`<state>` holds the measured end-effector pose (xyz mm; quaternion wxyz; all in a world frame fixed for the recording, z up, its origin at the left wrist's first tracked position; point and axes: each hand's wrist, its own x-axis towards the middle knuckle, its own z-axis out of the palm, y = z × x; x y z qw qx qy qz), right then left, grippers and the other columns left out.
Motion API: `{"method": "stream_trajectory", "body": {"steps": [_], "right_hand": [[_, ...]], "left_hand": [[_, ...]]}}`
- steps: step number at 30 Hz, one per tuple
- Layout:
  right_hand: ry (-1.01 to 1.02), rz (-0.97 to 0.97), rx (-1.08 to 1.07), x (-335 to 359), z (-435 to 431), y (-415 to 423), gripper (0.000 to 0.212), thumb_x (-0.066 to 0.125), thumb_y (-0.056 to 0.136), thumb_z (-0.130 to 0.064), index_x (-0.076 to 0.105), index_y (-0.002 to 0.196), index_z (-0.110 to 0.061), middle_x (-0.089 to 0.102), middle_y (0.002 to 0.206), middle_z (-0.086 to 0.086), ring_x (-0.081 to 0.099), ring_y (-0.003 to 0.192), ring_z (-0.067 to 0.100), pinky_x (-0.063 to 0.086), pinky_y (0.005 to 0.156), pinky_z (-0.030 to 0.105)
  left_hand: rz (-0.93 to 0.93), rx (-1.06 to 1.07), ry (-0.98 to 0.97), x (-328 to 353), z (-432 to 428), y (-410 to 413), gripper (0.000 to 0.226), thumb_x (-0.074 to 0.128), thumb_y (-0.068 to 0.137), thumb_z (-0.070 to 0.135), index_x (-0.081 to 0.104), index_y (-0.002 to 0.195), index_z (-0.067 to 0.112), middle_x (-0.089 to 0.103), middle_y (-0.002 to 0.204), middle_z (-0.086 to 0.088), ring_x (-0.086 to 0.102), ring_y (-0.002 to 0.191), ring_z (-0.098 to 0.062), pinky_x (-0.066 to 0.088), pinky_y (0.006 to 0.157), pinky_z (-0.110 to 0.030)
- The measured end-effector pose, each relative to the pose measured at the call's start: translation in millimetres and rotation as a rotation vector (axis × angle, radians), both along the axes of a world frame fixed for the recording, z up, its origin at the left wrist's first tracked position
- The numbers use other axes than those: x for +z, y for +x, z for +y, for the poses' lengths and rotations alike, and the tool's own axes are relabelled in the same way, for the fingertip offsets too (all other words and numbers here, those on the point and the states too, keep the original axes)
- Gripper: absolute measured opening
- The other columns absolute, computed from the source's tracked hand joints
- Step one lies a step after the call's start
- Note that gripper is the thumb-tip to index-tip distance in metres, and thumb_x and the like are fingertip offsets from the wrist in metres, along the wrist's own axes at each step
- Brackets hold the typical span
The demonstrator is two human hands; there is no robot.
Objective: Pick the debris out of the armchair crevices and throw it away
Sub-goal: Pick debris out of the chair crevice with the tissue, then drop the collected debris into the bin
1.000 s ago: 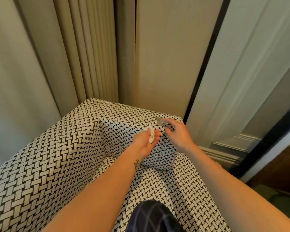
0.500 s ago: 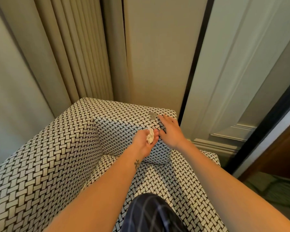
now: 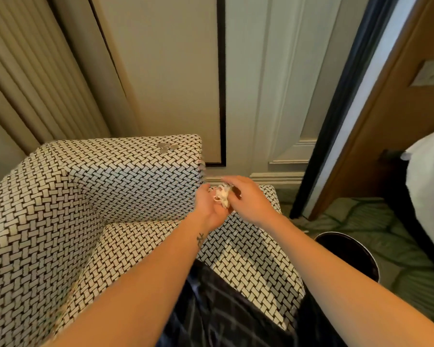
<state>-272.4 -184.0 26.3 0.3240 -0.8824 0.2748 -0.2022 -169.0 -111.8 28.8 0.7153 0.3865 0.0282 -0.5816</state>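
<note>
Debris (image 3: 222, 196), a crumpled whitish wad that looks feather-light, soft and apt to shed bits, sits over the right edge of the armchair (image 3: 110, 176). The curled left grip (image 3: 208, 207) cups it while the right grip (image 3: 248, 199) pinches it from above. It would travel best enclosed whole in one palm, not nipped by an edge.

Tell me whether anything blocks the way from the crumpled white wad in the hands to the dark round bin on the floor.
Nothing visible does. Both the left hand and right hand hold the crumpled white wad above the black-and-white woven armchair; the dark round bin stands open on the floor right of it.
</note>
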Motion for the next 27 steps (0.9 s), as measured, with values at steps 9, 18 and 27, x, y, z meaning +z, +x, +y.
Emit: {"method": "stream_trajectory", "body": {"steps": [9,18,27], "right_hand": [[-0.056,0.095,-0.162,-39,-44,-119,0.039,0.064,0.092,-0.034,0.064,0.131,-0.036,0.059,0.133,-0.016,0.035,0.122,0.013,0.03,0.106,0.037],[0.006,0.123,-0.37,-106,-92,-224,0.021,0.062,0.097,-0.026,0.073,0.113,-0.018,0.07,0.103,0.002,0.057,0.096,0.025,0.039,0.081,0.033],[0.232,0.063,-0.718,-159,-123,-285,0.018,0.063,0.098,-0.019,0.072,0.111,-0.01,0.072,0.109,0.005,0.063,0.095,0.018,0.035,0.078,0.021]], "left_hand": [[0.015,-0.233,0.023,-38,-68,-95,0.084,0.022,0.104,0.061,0.049,0.134,-0.012,0.06,0.135,-0.033,0.058,0.13,-0.04,0.039,0.118,-0.047],[0.07,-0.489,0.086,-98,-140,-196,0.078,0.023,0.105,0.056,0.055,0.123,-0.013,0.059,0.135,-0.032,0.055,0.129,-0.04,0.033,0.121,-0.048],[-0.049,-0.523,0.292,-145,-183,-246,0.058,0.04,0.105,0.047,0.044,0.15,0.011,0.045,0.153,-0.019,0.042,0.142,-0.036,0.047,0.099,-0.062]]}}
